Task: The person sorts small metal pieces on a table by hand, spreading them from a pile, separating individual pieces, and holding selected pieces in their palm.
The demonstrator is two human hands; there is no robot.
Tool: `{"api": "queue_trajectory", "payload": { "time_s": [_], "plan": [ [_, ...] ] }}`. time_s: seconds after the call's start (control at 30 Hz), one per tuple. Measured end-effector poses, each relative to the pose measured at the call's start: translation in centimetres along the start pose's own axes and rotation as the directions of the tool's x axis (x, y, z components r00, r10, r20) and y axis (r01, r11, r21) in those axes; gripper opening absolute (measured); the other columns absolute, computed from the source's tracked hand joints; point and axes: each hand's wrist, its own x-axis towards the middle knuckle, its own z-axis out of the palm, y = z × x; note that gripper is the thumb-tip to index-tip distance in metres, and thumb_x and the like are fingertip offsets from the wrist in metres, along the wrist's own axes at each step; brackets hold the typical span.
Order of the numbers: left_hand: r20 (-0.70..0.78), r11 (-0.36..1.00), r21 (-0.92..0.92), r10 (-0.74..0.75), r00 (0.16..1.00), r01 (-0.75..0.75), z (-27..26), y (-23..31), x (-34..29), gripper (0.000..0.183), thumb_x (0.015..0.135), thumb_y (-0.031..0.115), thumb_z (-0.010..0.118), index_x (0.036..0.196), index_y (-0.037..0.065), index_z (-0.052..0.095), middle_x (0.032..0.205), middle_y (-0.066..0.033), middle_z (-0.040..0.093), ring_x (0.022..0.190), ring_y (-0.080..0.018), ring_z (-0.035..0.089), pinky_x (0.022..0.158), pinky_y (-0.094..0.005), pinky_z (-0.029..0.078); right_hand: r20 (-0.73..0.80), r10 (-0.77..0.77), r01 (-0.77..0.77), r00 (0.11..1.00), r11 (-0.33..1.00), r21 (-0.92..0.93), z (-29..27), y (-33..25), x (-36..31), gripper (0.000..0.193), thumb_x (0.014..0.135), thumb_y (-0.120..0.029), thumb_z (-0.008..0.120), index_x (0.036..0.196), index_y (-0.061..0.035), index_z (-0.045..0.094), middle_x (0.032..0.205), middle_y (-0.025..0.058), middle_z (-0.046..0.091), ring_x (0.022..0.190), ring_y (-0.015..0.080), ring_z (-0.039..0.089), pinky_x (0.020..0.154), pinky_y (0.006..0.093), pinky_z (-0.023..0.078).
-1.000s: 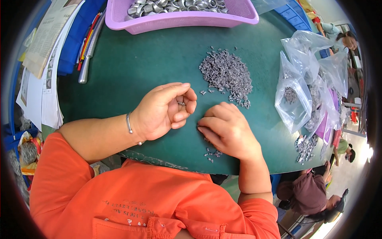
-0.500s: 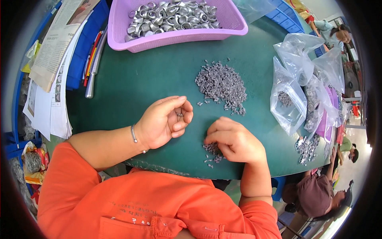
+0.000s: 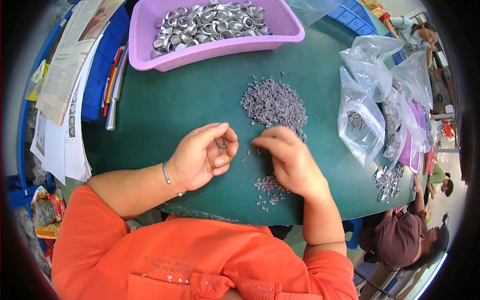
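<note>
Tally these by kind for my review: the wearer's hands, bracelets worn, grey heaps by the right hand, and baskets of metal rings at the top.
Left hand, right hand: 2
Larger grey heap, smaller grey heap: 2
Bracelet: 1
Purple basket: 1
Total: 6

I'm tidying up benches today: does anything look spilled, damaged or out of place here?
The green table's near edge looks worn, with pale scuffs along it. A few stray grey pieces lie between the large pile and the smaller pile, apart from both.
</note>
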Motion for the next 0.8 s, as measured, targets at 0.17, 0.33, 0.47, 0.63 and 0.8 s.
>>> {"api": "queue_trajectory", "payload": {
  "time_s": [0.17,0.33,0.47,0.63,0.8],
  "plan": [
    [0.027,1.0,0.01,-0.005,1.0,0.004,-0.2,0.0,0.2,0.03,0.107,0.029,0.043,0.096,0.007,0.06,0.083,-0.0066,0.061,0.057,-0.0101,0.044,0.049,-0.0257,0.039,-0.178,0.045,-0.057,0.983,0.996,-0.064,-1.1,0.5,-0.4,0.017,0.08,0.008,0.067,0.095,0.0006,0.068,0.09,0.0124,0.063,0.082,0.0318,0.064,0.073,0.0376,0.053],
    [0.031,1.0,0.008,-0.004,0.999,0.003,-0.1,0.0,0.1,0.03,0.107,0.029,0.043,0.096,0.007,0.06,0.083,-0.0063,0.061,0.057,-0.0099,0.045,0.049,-0.0257,0.039,-0.095,0.022,-0.032,0.995,0.994,-0.107,0.0,0.0,-0.5,0.012,0.078,0.0,0.073,0.089,-0.0023,0.068,0.087,0.0094,0.064,0.082,0.0302,0.064,0.071,0.0393,0.052],
    [0.033,1.0,-0.003,-0.002,0.999,0.003,-0.1,0.0,0.1,0.03,0.107,0.029,0.043,0.096,0.007,0.06,0.083,-0.006,0.061,0.057,-0.0098,0.045,0.049,-0.0256,0.039,-0.017,-0.029,0.026,0.999,0.98,-0.196,-0.4,0.1,-0.5,0.011,0.078,-0.005,0.074,0.088,-0.0042,0.069,0.082,0.0083,0.061,0.078,0.0286,0.062,0.073,0.0399,0.05],
    [0.031,1.0,0.013,-0.004,0.999,0.003,-0.1,0.0,0.1,0.03,0.107,0.029,0.043,0.096,0.008,0.061,0.083,-0.0058,0.061,0.057,-0.0097,0.044,0.049,-0.0256,0.039,-0.05,-0.038,0.028,0.998,0.983,-0.18,-0.4,0.0,-0.4,0.009,0.078,-0.005,0.074,0.087,-0.0044,0.07,0.082,0.0064,0.06,0.077,0.0273,0.06,0.071,0.0384,0.048],
    [0.032,1.0,0.003,-0.002,0.999,0.002,-0.2,0.0,0.0,0.03,0.107,0.029,0.043,0.096,0.008,0.061,0.083,-0.0058,0.061,0.057,-0.0097,0.044,0.049,-0.0257,0.04,-0.006,-0.04,0.037,0.999,0.965,-0.26,0.0,-0.2,-0.4,0.01,0.08,-0.004,0.073,0.089,-0.0045,0.071,0.084,0.0062,0.061,0.078,0.027,0.06,0.073,0.0386,0.047]
  ]
}}
